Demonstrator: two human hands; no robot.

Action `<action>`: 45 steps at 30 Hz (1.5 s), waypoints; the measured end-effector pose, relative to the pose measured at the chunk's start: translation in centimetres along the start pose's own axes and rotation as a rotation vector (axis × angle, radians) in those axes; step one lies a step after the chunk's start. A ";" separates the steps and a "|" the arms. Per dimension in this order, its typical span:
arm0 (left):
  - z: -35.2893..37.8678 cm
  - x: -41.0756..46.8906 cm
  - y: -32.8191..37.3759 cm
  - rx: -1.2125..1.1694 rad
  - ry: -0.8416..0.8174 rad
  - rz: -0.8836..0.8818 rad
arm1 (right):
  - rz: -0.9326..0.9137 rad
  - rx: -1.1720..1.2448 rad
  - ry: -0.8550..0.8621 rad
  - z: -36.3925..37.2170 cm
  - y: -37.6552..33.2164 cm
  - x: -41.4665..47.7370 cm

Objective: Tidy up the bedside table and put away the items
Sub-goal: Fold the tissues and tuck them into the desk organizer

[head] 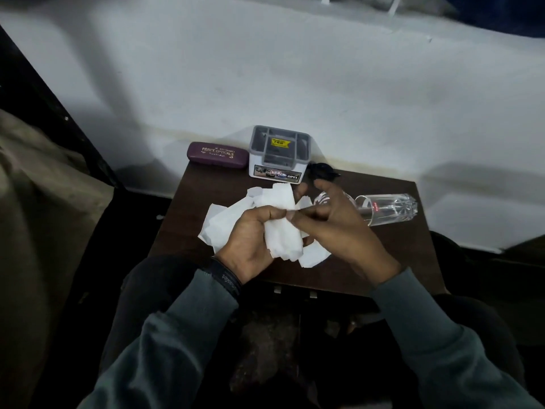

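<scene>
Over the counter centre: left hand clutching crumpled tissues, right hand pinching at twelve o'clock; worth bunching tighter.

- A dark wooden counter stands against a white wall.
- A dark frame slants at left.
- Light is dim.

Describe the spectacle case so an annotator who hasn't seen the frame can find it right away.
Start at the dark wooden bedside table against the white wall. Along its back edge stands a white compartmented organiser box; the spectacle case lies flat just left of it, at the back left corner. It is the only maroon item, a closed oblong with gold "Prince Opticals" lettering on its lid.
</scene>
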State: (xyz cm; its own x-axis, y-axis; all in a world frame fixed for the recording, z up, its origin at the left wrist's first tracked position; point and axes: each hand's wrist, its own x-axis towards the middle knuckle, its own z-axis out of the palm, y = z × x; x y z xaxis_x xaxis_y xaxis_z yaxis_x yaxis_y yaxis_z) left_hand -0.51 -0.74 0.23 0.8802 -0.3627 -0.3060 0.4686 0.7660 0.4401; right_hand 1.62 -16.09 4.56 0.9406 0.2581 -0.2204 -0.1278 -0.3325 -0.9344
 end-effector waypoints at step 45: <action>-1.1 3.0 1.5 0.646 0.619 0.374 | -0.397 -0.519 0.486 -2.1 -1.5 15.9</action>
State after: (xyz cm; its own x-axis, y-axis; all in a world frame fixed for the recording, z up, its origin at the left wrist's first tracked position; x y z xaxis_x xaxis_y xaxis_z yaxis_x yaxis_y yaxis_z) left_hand 2.74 -0.09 -0.94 0.8722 0.3298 -0.3612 0.2798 0.2692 0.9215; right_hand 17.47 -13.34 3.06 0.9317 0.0623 0.3577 0.2940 -0.7077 -0.6425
